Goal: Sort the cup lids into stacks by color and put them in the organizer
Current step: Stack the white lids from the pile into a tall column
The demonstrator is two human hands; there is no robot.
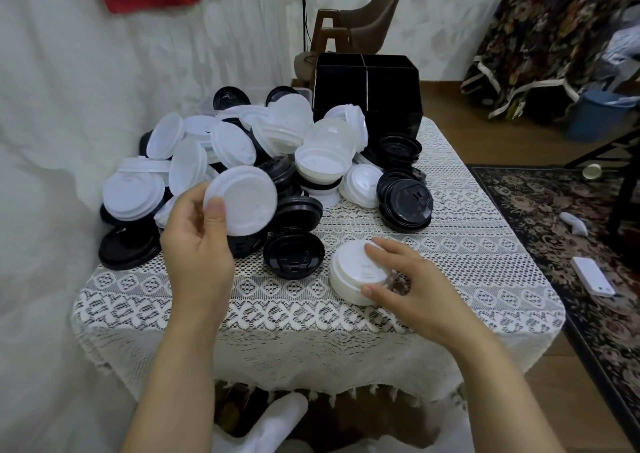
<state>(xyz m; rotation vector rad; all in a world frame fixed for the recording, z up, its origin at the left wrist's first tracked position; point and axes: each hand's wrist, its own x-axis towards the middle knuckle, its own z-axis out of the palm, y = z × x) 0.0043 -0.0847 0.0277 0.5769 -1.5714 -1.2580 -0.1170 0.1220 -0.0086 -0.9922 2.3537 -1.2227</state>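
Observation:
A heap of white and black cup lids point(242, 148) covers the far left of the lace-covered table point(450, 245). My left hand point(197, 245) holds a single white lid point(246, 200) tilted up above the heap, thumb on its rim. My right hand point(405, 279) grips a short stack of white lids point(349, 272) standing on the cloth, thumb at its front and fingers over its top. A black stack point(405, 200) and a lone black lid point(294, 253) sit nearby. The black organizer point(367, 85) stands at the back with divided compartments.
A wall runs along the left side. A brown chair point(374, 13) stands behind the organizer. On the patterned rug at right lie a white phone point(592, 276) and a small grey object point(575, 222). The table's front edge hangs with fringe.

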